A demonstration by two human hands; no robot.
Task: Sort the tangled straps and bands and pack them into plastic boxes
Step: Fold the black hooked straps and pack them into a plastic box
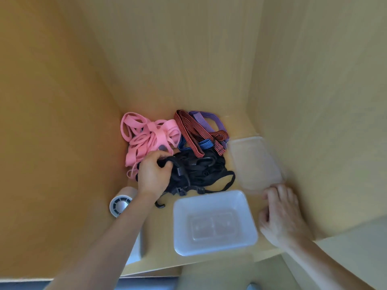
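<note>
Straps (201,170), black and tangled, sit mid-table, with our left hand (154,175) curled round them. Pink bands (146,135) lie at ten o'clock, the white box (209,201) at six. Our curled right hand (280,214) meets the clear box (253,162) at three; we cannot tell whether it grips.

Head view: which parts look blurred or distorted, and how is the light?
Head view: the wide lens bends the yellow walls; the translucent plastic box by the right hand looks smeared; the pink rubber bands and the black tangled straps in the left hand are fairly sharp; light is soft and warm, the left wall darker.
</note>
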